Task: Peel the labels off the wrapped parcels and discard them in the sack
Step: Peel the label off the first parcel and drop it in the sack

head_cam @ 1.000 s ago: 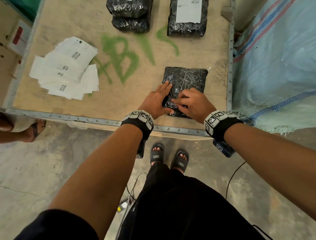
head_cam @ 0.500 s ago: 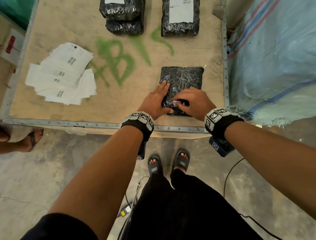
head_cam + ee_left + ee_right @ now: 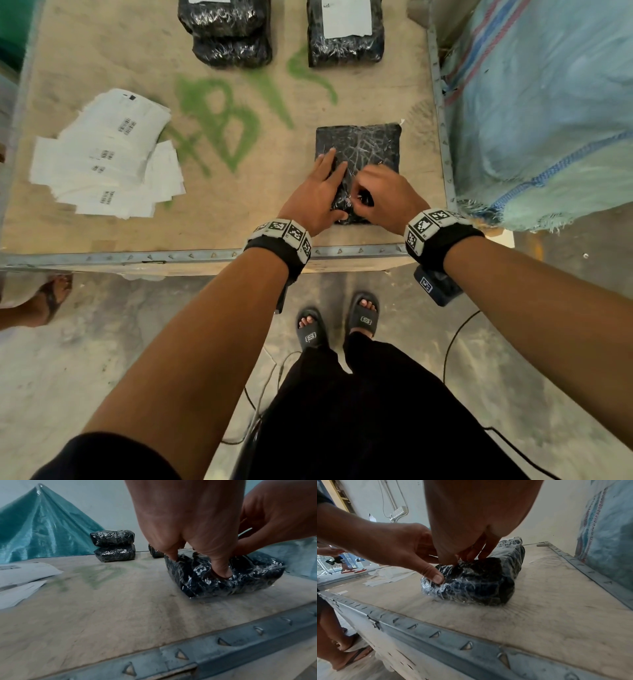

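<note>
A black parcel [image 3: 368,150] wrapped in clear film lies near the table's front right corner, with no label showing on its top. My left hand [image 3: 327,181] presses flat on the parcel's left side, fingers straight and thumb [image 3: 222,569] dug into the near edge. My right hand [image 3: 359,198] is curled over the near part of the parcel [image 3: 479,586], and its fingertips [image 3: 453,561] pinch the film. The pale blue woven sack [image 3: 548,102] stands just right of the table.
At the back stand two stacked black parcels [image 3: 229,37] and one parcel [image 3: 346,48] with a white label [image 3: 347,17]. A pile of loose labels [image 3: 106,157] lies at the left. A metal strip [image 3: 171,256] rims the table. Another person's foot [image 3: 51,298] is by the left corner.
My right hand has curled tighter and now pinches the film close to my left thumb. My left hand has stayed pressed on the parcel.
</note>
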Demonstrator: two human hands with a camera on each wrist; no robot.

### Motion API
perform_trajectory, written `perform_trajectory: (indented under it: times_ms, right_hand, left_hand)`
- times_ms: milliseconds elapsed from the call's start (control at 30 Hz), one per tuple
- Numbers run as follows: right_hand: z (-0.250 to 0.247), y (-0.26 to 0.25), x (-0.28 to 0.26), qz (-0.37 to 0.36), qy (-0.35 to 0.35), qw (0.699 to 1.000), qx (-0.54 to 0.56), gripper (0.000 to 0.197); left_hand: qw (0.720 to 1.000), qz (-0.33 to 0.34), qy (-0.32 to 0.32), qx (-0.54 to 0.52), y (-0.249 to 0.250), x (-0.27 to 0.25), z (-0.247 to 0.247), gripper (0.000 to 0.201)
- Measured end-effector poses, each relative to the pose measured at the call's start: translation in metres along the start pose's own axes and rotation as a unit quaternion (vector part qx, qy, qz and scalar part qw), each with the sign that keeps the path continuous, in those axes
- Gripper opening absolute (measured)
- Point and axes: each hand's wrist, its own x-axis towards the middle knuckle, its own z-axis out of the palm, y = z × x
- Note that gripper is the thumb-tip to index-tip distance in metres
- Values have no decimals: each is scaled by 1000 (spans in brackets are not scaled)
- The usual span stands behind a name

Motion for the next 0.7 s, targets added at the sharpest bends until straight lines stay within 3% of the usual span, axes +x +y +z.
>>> perform_trajectory:
  times_ms: [267,433,700]
  right_hand:
    - [-4,-7,-9,12,28,999,-11,11]
    - [-1,-10,-12,109,48,992,-31,26]
    - [-8,-7,-9,131,28,991,27,15]
  left_hand:
    - [999,23,-8,23,5,-1,-2,94]
    - [999,16,-12,27,4,0,0,93]
    - [998,6,-38,48,9,1,-6,96]
